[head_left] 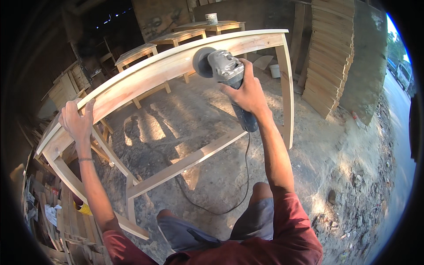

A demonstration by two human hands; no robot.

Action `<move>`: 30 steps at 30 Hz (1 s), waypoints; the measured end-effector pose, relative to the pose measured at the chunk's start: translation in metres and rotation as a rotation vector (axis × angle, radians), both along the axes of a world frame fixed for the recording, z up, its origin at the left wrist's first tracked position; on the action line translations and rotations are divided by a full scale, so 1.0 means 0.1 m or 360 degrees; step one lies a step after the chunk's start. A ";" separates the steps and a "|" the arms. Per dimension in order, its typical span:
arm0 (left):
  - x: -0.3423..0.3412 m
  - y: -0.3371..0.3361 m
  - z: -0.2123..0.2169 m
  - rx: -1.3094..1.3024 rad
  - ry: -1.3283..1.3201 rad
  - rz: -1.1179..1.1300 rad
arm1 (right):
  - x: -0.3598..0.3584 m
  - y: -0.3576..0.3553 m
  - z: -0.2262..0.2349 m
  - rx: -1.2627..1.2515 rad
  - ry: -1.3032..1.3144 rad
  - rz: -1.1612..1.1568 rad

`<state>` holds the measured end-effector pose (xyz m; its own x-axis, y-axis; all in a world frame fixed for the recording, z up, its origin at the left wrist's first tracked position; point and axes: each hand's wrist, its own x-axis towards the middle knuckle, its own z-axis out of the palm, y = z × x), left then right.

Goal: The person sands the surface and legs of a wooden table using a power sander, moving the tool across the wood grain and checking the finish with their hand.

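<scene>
A pale wooden table [145, 85] stretches across in front of me, its long side board facing me and a lower rail [187, 164] between its legs. My left hand [77, 122] is closed over the table's edge near its left corner. In my right hand [250, 92] is an angle grinder [234, 79], gripped round its body. The grinder's round grey disc [203, 62] is at the side board, right of the middle; whether it touches the wood I cannot tell. A dark cord [247, 176] hangs from the tool and loops over the ground.
Small wooden tables [179, 36] stand behind, one bearing a white bucket [211, 19]. Another white bucket [275, 70] sits beyond the right leg. Stacked boards [329, 57] lean at the right. Scrap wood [66, 221] lies at lower left, rubble [349, 216] at lower right.
</scene>
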<state>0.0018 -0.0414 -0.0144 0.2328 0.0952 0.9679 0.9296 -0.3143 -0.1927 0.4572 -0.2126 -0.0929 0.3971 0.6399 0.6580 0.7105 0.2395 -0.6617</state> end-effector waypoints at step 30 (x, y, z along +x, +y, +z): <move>-0.11 -0.16 -0.07 -0.0033 0.0027 0.0234 | 2.22 -0.18 -0.09 0.0125 -0.0225 0.0042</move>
<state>-0.0094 -0.0569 -0.0215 0.2309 0.1495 0.9614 0.9626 -0.1792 -0.2033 0.6788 -0.2303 -0.1017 0.2806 0.5932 0.7546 0.7882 0.3063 -0.5338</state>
